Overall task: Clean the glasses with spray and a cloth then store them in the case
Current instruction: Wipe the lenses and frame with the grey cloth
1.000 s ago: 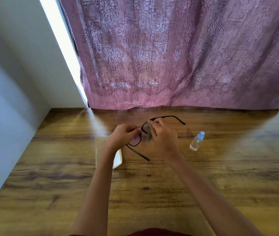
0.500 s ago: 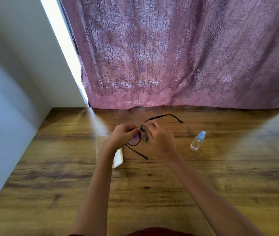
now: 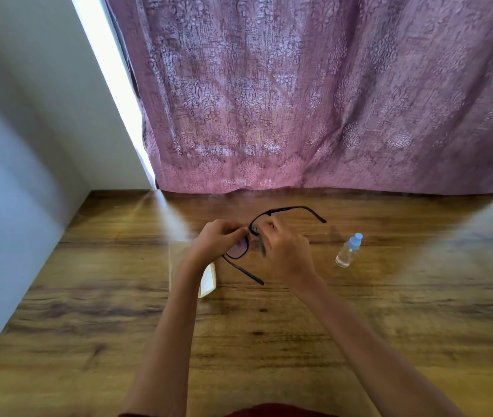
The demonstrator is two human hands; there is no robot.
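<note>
While both forearms reach up from bottom edge to frame centre, left hand [image 3: 218, 240] pinches black thin-framed glasses [image 3: 240, 249] at left lens rim, fingers curled tight. Right hand [image 3: 284, 251] closed on small grey cloth [image 3: 260, 246], pressing it against right lens. Glasses held above brown wooden table [image 3: 389, 311], temples unfolded. Pale cream case [image 3: 207, 281] lies beneath left wrist, partly hidden. Clear spray bottle with blue cap [image 3: 349, 250] right of centre, apart from hands. Mauve patterned curtain [image 3: 314, 94] fills upper frame.

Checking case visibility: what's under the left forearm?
A pale case lies on the table under the left wrist, only its two edges showing. Its middle, and whether it is open, are covered. The left hand holds the glasses above it.
</note>
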